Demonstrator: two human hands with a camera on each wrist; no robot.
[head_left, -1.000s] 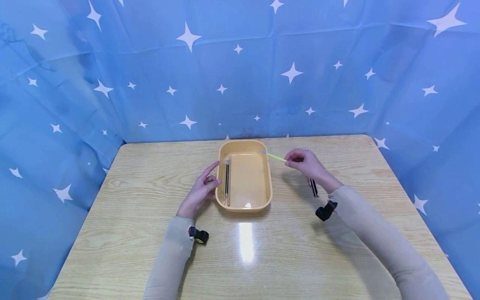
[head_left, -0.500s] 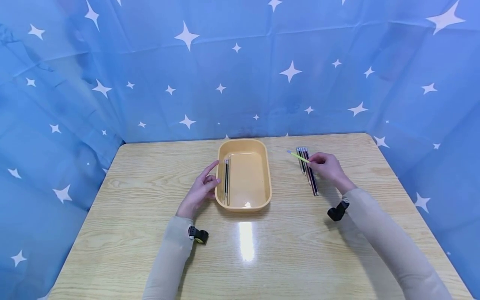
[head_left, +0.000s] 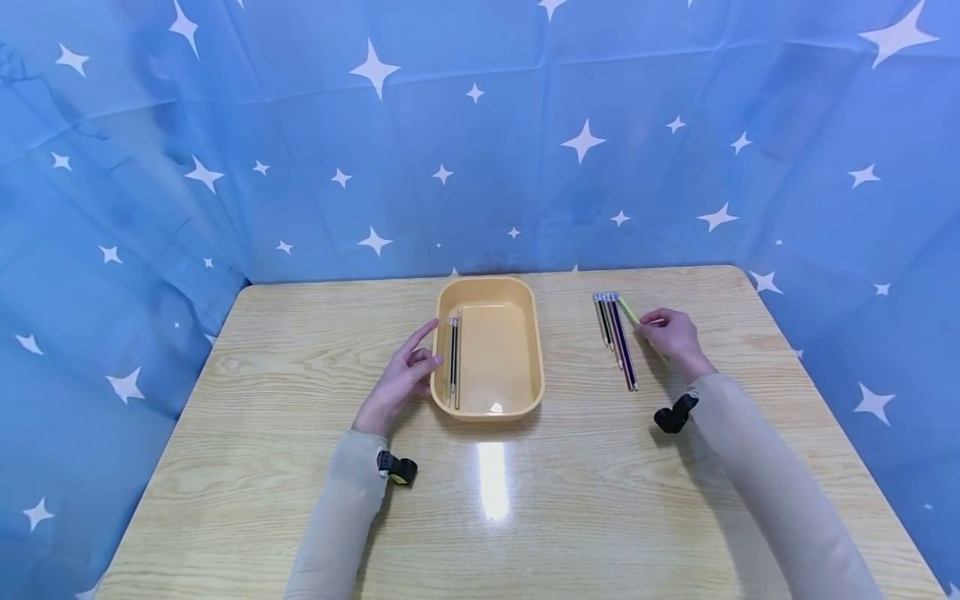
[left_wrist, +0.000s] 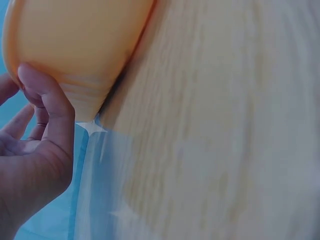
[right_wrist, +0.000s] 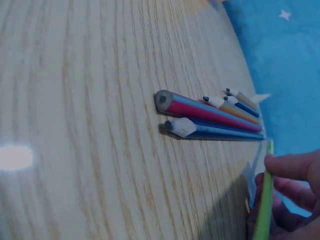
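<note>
My left hand [head_left: 401,385] rests against the left side of an orange-yellow plastic tray [head_left: 538,367], its thumb and index finger touching the rim. The left wrist view shows those fingers on the tray's wall [left_wrist: 75,35]. Several pencils [head_left: 454,358] lie lengthwise along the tray's left side. In my right hand [head_left: 670,335] a lime-green pencil [head_left: 628,310] is pinched between thumb and fingers. It slants beside a row of several pencils [head_left: 617,342] on the table. A blue pencil [right_wrist: 220,131] and a red one [right_wrist: 210,111] are nearest to it; the lime-green pencil's lower part is partly hidden.
A pale wood table [head_left: 525,517] carries everything. Behind it and at both sides hangs a blue curtain [head_left: 480,150] with white stars. Each sleeve bears a small black wrist camera [head_left: 675,414]. Light glares on the table in front of the tray.
My right hand has carried the lime-green pencil from the tray's right rim rightwards, across the pencil row, and turned it to lie alongside the row. The left hand and tray stay put.
</note>
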